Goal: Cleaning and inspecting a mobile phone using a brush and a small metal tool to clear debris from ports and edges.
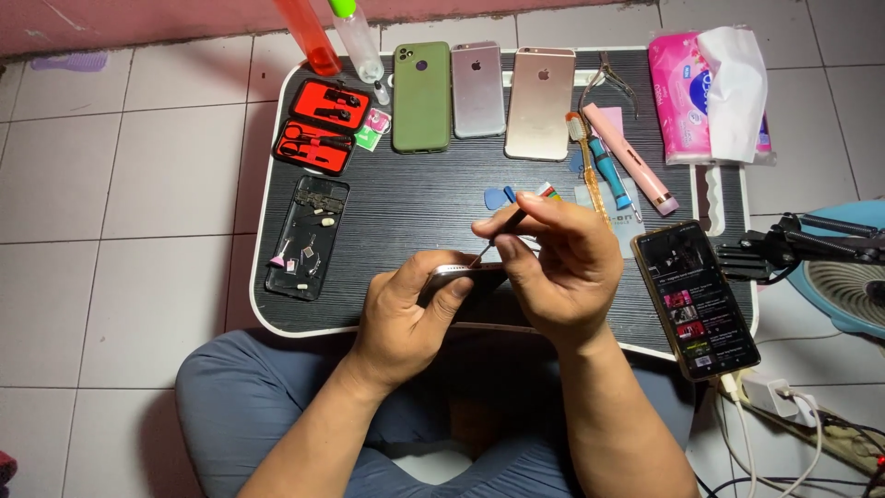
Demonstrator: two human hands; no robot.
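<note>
My left hand (406, 314) grips a silver phone (458, 273) on its edge, tilted up above the front of the black lap table (415, 198). My right hand (558, 267) pinches a thin metal tool (498, 236) between thumb and fingers, its tip touching the phone's upper edge. Both hands meet over the table's near middle, above my crossed legs.
A green-cased phone (422, 97), a pink phone (478, 89) and a gold phone (540, 103) lie along the back. A red tool case (318, 126), a clear back cover holding small parts (308, 237), blue picks (499, 196), a lit phone (696, 297), tissue pack (705, 92), bottles (334, 37).
</note>
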